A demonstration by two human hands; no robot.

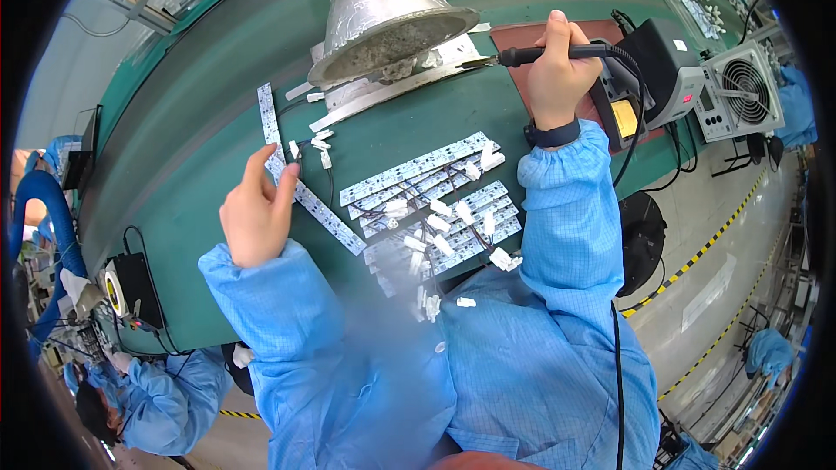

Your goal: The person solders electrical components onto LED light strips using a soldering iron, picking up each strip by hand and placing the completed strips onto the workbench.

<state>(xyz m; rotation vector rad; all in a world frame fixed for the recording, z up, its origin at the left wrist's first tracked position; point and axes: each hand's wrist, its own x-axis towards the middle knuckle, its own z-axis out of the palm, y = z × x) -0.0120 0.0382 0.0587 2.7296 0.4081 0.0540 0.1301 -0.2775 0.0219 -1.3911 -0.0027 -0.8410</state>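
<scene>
My right hand (562, 78) grips a black soldering iron (521, 56), its tip pointing left by the lower edge of a whitish bar under the fume hood. At the left, my left hand (257, 213) has thumb and forefinger on either side of a long white LED circuit strip (329, 224), holding it near its middle on the bench. Thin wires with white connectors (324, 146) lie just right of that hand. Closer to me, several more LED strips (418, 167) are stacked side by side, with white plugs and dark wires lying across them.
A silver fume extraction hood (383, 17) hangs over the green bench mat (192, 235). Right are the iron's holder with yellow sponge (624, 117), a soldering station (666, 70) and a fan unit (744, 91). A black device (138, 289) stands left; a co-worker (165, 400) sits lower left.
</scene>
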